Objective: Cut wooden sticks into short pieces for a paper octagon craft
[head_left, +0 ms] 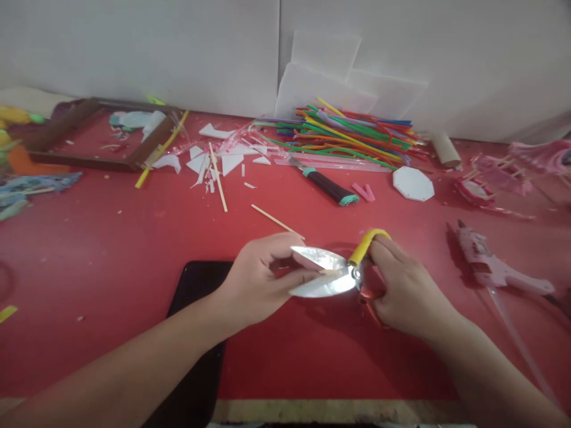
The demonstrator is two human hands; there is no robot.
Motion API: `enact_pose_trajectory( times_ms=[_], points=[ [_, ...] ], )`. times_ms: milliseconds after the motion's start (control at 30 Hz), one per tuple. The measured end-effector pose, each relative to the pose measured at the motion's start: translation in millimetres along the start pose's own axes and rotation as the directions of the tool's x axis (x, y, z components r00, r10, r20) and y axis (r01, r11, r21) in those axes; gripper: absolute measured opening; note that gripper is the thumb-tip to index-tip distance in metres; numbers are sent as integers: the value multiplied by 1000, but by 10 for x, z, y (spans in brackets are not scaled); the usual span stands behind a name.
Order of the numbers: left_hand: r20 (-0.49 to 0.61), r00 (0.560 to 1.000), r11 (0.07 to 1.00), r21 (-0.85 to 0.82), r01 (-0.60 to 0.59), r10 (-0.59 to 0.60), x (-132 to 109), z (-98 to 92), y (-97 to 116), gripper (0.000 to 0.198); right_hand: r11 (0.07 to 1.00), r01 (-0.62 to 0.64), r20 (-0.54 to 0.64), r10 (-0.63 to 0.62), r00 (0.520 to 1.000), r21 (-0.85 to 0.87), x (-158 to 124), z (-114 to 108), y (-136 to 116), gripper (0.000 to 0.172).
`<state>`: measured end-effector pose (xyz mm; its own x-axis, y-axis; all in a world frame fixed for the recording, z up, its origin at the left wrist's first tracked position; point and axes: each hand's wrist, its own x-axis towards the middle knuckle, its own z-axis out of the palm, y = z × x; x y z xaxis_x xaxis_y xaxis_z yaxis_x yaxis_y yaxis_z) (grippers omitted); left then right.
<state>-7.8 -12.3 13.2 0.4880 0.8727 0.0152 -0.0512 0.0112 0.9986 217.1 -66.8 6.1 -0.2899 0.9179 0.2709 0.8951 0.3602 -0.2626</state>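
My right hand [397, 279] is closed around the handles of scissors [323, 285] with one yellow and one red grip. The silver blades are spread apart and point left. Between them are the pinched fingertips of my left hand [267, 276], with a short pale end showing there, seemingly of a thin wooden stick; most of it is hidden. Another length of thin wooden stick [274, 219] shows just beyond my left knuckles, and whether it is the same piece I cannot tell. Under my left forearm lies a dark flat tablet-like object [196, 362].
Behind my hands lie a black-and-teal cutter [328, 185], white paper scraps [232, 161], a white octagon [413, 183] and a heap of coloured pipe cleaners [352, 134]. A pink glue gun [486, 255] rests at right. A brown frame [84, 159] stands at far left.
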Motion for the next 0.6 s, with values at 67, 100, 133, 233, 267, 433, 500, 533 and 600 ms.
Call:
enact_pose_trajectory(
  times_ms=[67,100,133,233,267,433,500,533,600],
  points=[
    [25,999,999,31,-22,21,-4,5,0,5,997,3,-21,-5,1000,-71,-3,17,14,16],
    [18,999,1000,12,-27,27,-7,8,-2,5,996,6,-23,-8,1000,-87,-5,18,14,17],
    [6,999,999,-20,-31,32,-11,13,-4,6,996,8,-22,-10,1000,-90,-10,16,10,17],
    [-17,999,998,-45,-34,33,-18,23,-6,10,997,1,-13,-2,1000,-79,-30,14,-14,19],
    [-21,999,999,-32,-37,36,-20,25,-6,10,997,-6,-7,6,1000,-74,-40,20,-22,20],
    [-19,995,995,3,-102,102,-36,5,-43,20,999,-44,49,45,998,-22,-79,77,-39,23],
    [-2,988,986,58,-154,154,-49,-11,-64,20,999,-36,52,36,998,13,-84,90,-36,23],
    [17,983,977,104,-184,183,-55,-16,-66,20,999,-28,48,27,998,31,-84,94,-34,24],
    [49,966,941,219,-259,254,-62,-18,-50,20,997,-20,41,18,999,69,-81,96,-31,25]
  ],
)
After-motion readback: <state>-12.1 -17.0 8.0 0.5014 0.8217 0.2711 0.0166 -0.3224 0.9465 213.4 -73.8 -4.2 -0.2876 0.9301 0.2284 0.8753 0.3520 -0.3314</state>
